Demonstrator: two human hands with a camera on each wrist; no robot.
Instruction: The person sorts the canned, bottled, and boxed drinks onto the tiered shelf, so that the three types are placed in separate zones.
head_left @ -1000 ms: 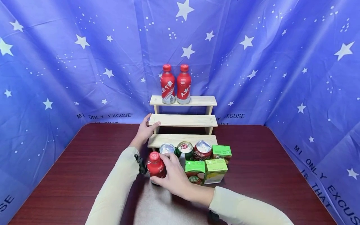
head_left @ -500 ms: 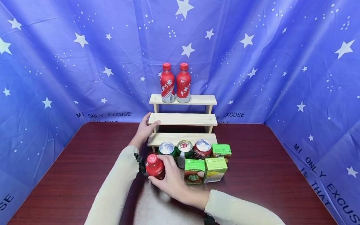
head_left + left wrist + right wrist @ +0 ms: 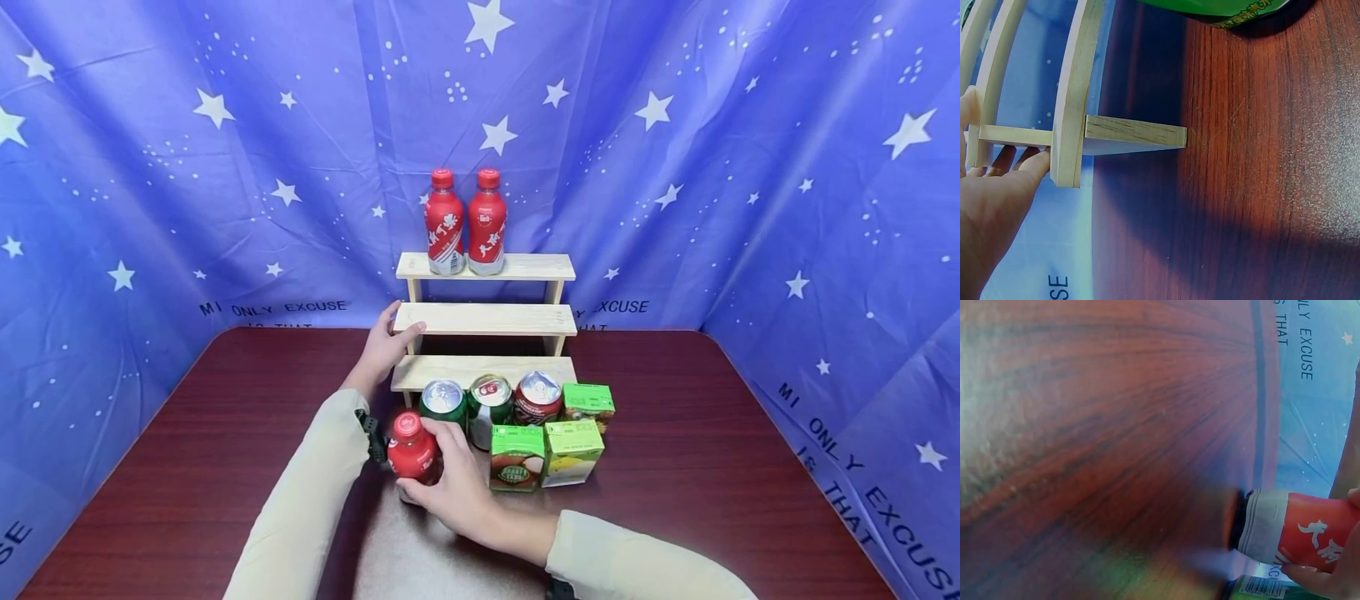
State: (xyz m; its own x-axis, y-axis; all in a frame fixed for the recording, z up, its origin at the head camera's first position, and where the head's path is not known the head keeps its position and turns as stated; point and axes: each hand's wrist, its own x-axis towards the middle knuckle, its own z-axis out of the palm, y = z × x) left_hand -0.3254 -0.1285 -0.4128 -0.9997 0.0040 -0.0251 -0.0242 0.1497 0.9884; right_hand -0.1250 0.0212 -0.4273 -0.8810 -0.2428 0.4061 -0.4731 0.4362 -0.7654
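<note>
In the head view, my right hand (image 3: 461, 492) grips a red plastic bottle (image 3: 412, 450) by its side, thumb in front and fingers behind. The bottle stands about upright, left of the front row of drinks. Its grey base (image 3: 1264, 525) shows in the right wrist view, above the tabletop. My left hand (image 3: 384, 346) holds the left end of a three-tier wooden shelf (image 3: 487, 318), thumb over the middle board. The left wrist view has its fingers (image 3: 1035, 164) around the side strut. Two matching red bottles (image 3: 446, 225) (image 3: 487, 225) stand on the top tier.
Before the lowest tier stand a green can (image 3: 442, 402), another green can (image 3: 491, 404) and a dark red can (image 3: 538, 398). Green juice boxes (image 3: 517, 458) (image 3: 573, 454) (image 3: 588, 402) sit beside and in front of them. A blue star-patterned curtain (image 3: 300, 125) surrounds the dark red table (image 3: 675, 433).
My right hand and the red bottle have shifted slightly left and toward me, uncovering more of the cans and the front juice box. My left hand keeps its hold on the shelf.
</note>
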